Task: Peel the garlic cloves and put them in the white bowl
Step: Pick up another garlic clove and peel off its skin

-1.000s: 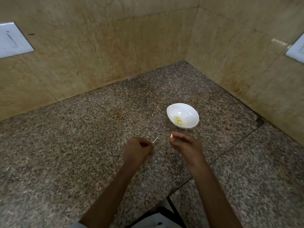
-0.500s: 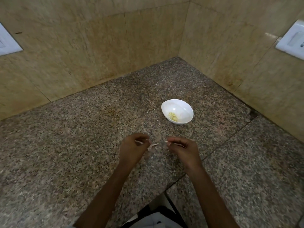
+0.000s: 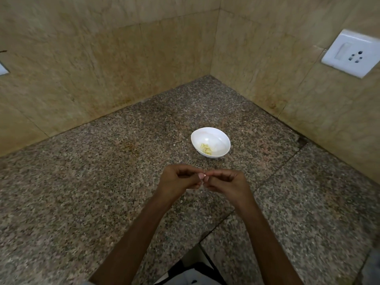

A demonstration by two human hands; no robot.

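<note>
Granite counter (image 3: 86,194), speckled brown and grey, runs into a corner where two beige tiled walls (image 3: 107,64) meet. A seam crosses the stone on a slant from the right wall toward the near edge and passes under your right forearm.

Your left hand (image 3: 178,177) and right hand (image 3: 227,180) are held above the counter near its near edge. Both have their fingers curled inward, and their fingertips touch each other in the middle. Between those tips you pinch the garlic clove (image 3: 203,176). Only a pale sliver of it shows, too small for you to tell skin from flesh.

Your white bowl (image 3: 220,138) stands on the counter just beyond your hands, toward the back corner and apart from both walls. It sits upright, and a few yellowish peeled cloves (image 3: 205,149) lie together in its bottom, on the side nearest you.

On the right wall a white socket plate (image 3: 352,53) is set into the tiles, well above the counter. Another white plate (image 3: 2,69) shows at the left edge of the view.
</note>
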